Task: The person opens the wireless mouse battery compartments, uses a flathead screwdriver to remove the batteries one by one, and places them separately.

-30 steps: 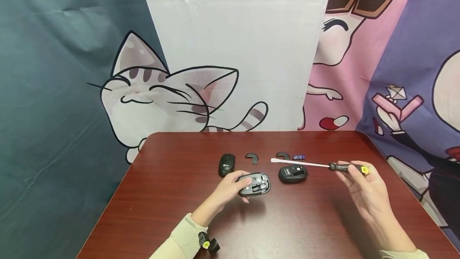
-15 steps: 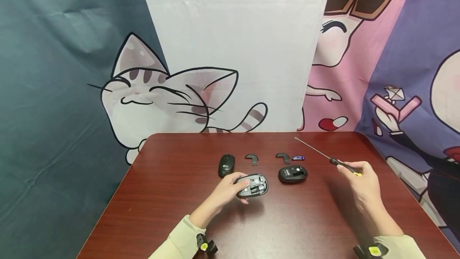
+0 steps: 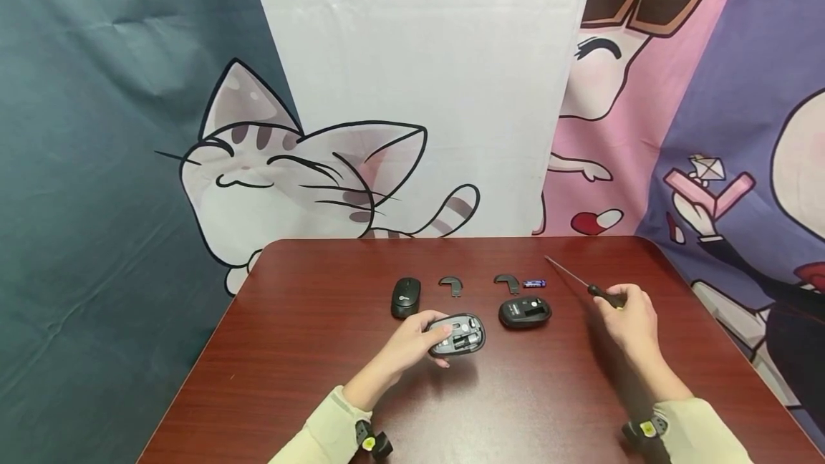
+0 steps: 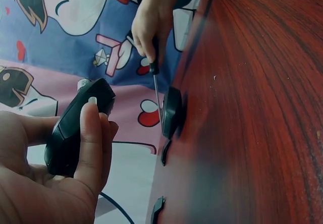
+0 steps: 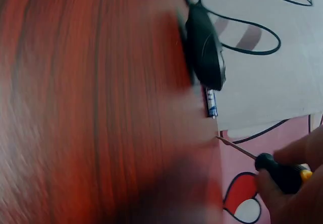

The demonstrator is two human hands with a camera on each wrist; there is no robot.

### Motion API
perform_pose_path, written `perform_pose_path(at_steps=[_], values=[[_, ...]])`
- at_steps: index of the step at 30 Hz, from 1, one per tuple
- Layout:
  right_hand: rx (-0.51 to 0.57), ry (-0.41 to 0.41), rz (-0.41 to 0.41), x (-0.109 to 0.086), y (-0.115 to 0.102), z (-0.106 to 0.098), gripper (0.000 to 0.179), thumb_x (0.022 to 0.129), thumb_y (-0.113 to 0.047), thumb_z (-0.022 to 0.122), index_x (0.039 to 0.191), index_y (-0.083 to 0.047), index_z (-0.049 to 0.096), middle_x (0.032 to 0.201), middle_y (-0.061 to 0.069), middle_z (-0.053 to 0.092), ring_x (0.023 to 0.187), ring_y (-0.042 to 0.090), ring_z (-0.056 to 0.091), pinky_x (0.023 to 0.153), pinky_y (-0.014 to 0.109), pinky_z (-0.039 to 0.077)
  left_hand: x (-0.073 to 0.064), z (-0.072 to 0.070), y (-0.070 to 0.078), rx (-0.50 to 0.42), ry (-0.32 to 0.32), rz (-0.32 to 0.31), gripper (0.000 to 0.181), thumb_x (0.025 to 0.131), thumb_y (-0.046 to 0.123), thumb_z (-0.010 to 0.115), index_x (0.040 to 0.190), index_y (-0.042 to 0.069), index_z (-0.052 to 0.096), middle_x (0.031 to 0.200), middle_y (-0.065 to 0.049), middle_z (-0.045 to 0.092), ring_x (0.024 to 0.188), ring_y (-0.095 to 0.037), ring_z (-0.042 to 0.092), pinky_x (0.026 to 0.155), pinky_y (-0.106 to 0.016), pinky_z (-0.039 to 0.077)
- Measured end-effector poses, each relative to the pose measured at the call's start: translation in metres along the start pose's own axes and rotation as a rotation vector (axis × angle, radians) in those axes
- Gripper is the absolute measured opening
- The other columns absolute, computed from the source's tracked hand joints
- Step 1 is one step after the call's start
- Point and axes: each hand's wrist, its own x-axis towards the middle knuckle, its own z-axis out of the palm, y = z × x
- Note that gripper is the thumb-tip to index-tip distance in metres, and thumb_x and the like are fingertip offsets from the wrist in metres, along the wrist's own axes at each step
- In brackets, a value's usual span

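Observation:
My left hand (image 3: 412, 342) grips an upturned computer mouse (image 3: 465, 335), thumb over its grey underside, where an open compartment faces up. In the left wrist view this mouse (image 4: 70, 128) shows its black shell side-on between thumb and fingers. My right hand (image 3: 628, 321) holds a screwdriver (image 3: 598, 293) by its black and yellow handle, the long thin shaft pointing away to the upper left. Between the two hands lies a second black mouse (image 3: 525, 312), bottom up on the table. A blue battery (image 3: 534, 283) sits just behind that one.
Behind the left hand a black mouse (image 3: 406, 297) stands right way up on the brown table (image 3: 309, 321). Two small dark curved covers, the left cover (image 3: 451, 285) and the right cover (image 3: 506, 283), lie farther back. A printed cloth (image 3: 419, 56) hangs beyond the table's far edge.
The right hand has turned the screwdriver from pointing left to pointing away and up-left, then shifted left and slightly up. The left hand with its mouse has barely moved.

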Motion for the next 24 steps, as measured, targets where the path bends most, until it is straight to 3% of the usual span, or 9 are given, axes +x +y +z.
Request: perform_pose_path(at_steps=[3, 6, 11, 17, 24], values=[[-0.120, -0.014, -0.115, 0.002, -0.001, 0.002, 0.032, 0.092, -0.015, 0.070, 0.112, 0.008, 0.061, 0.108, 0.035, 0.061, 0.103, 0.054, 0.056, 0.084, 0.063, 0.046, 0.000, 0.000, 0.000, 0.012, -0.004, -0.005, 0.036, 0.101, 0.018, 0.063, 0.125, -0.008, 0.059, 0.100, -0.013, 0.070, 0.073, -0.032, 0.072, 0.065, -0.039, 0.066], [-0.257, -0.065, -0.171, 0.001, -0.003, 0.002, 0.034, 0.091, -0.022, 0.072, 0.111, 0.005, 0.067, 0.103, 0.032, 0.067, 0.094, 0.056, 0.061, 0.074, 0.065, 0.050, -0.001, 0.000, 0.000, 0.018, -0.002, -0.013, 0.035, 0.100, 0.018, 0.064, 0.125, -0.007, 0.060, 0.099, -0.013, 0.070, 0.076, -0.037, 0.072, 0.065, -0.040, 0.066], [-0.388, -0.195, -0.164, 0.000, -0.004, 0.006, 0.041, 0.089, -0.036, 0.074, 0.113, -0.003, 0.071, 0.102, 0.030, 0.070, 0.083, 0.055, 0.063, 0.059, 0.061, 0.052, -0.001, 0.001, 0.000, 0.016, -0.004, -0.012, 0.034, 0.100, 0.018, 0.063, 0.124, -0.007, 0.060, 0.098, -0.012, 0.070, 0.072, -0.032, 0.072, 0.064, -0.037, 0.066], [-0.438, -0.299, -0.147, 0.002, -0.005, 0.013, 0.039, 0.087, -0.040, 0.076, 0.105, -0.006, 0.073, 0.093, 0.024, 0.070, 0.080, 0.048, 0.063, 0.057, 0.057, 0.052, -0.002, 0.003, 0.002, 0.018, -0.015, -0.022, 0.033, 0.100, 0.018, 0.064, 0.122, -0.007, 0.061, 0.095, -0.011, 0.070, 0.063, -0.019, 0.068, 0.064, -0.037, 0.066], [-0.468, -0.361, -0.105, 0.005, -0.008, 0.016, 0.043, 0.087, -0.048, 0.075, 0.089, -0.006, 0.069, 0.082, 0.015, 0.064, 0.077, 0.042, 0.061, 0.057, 0.055, 0.052, -0.004, 0.004, 0.007, 0.026, -0.027, -0.023, 0.035, 0.100, 0.019, 0.065, 0.123, -0.007, 0.062, 0.097, -0.011, 0.070, 0.072, -0.025, 0.071, 0.066, -0.039, 0.066]])
